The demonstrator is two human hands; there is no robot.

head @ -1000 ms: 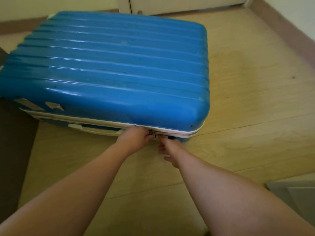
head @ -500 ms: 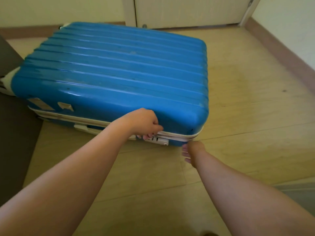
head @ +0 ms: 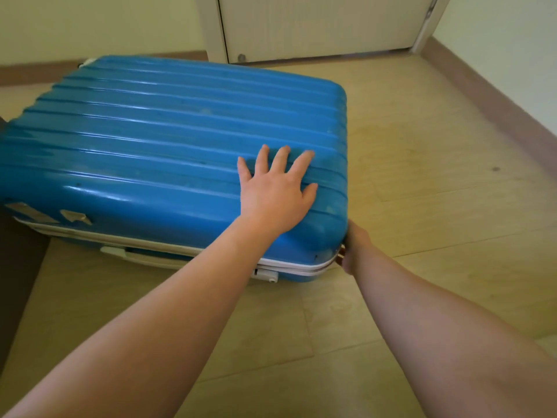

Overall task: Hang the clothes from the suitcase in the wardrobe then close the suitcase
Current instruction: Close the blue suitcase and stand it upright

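**Blue suitcase shut flat on the floor, one palm on its lid**

Widest of all: pale wood-plank floor [head: 422,206], spreading from 2 o'clock round to 7 o'clock of the view.

On it, from the centre out to 9 and 11 o'clock: big glossy blue hard-shell suitcase with a ribbed lid [head: 150,140]. Lies flat, lid down on the base, ribbed from 9 towards 3 o'clock.

Beyond it at 12 o'clock: foot of a white panelled door [head: 316,22] in its frame. From 1 to 3 o'clock: brown skirting board [head: 497,116] under a pale wall. At 8 o'clock, hard on the view's edge: dark brown flat surface [head: 15,282], touching the suitcase's end or just beside it; cannot tell which.

Reaching in from 7 and 5 o'clock: two bare forearms, hands apart and not touching each other.

Left hand [head: 275,194]: palm down on the lid near its 4 o'clock corner, fingers straight and spread, pointing to 12 o'clock, holding nothing.

Right hand [head: 354,248]: against that same corner, back of the hand outward, set to the zip line. Fingertips tucked behind the corner, so cannot tell whether gripping anything.

Round the near side wall: narrow white zip band [head: 289,263], no gap showing along it.

Below the band at 7 o'clock of the case: white moulded carry handle [head: 150,257]. Just under the left forearm: small white lock block [head: 266,276], between handle and corner.

At the lid's 8 o'clock edge: torn pale label scraps [head: 73,217].
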